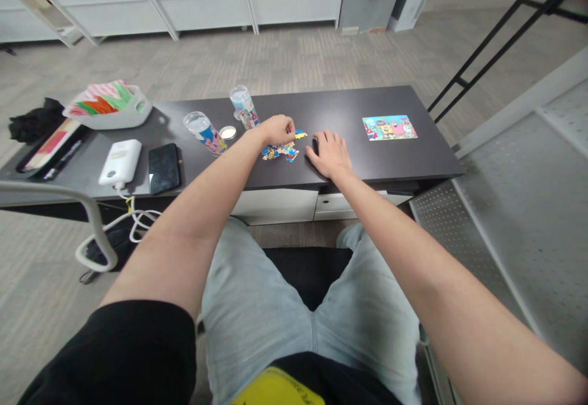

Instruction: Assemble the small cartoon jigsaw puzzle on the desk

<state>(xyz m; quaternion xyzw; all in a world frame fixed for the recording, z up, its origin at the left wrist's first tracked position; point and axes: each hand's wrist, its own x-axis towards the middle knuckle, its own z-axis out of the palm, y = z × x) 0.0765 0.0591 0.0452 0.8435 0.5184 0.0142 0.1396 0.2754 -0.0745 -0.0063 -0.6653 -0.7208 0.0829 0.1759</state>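
On dark low table (413, 160), centre: loose pile of colourful puzzle pieces (279, 151), just beside the front half of the tabletop. Left hand (278, 129) over the far edge of the pile, fingertips curled and pinched together on a yellow-blue piece (300, 134) at the pile's right end. Right hand (329, 154) flat on the table just right of the pile, palm down, fingers loosely spread, gripping nothing; touching the pile or not, cannot tell. Further right, well apart from both hands: finished cartoon picture card (389, 127) lying flat. Left of the pile: two clear cylinder containers with printed labels, one tipped on its side (204, 131), one near upright (243, 106), small round white lid (227, 132) between them. Further left: black phone (164, 168), white power bank (120, 161) with cable hanging off the edge, white basket (110, 106) with striped cloth. Seated, grey shorts, knees under the table edge.
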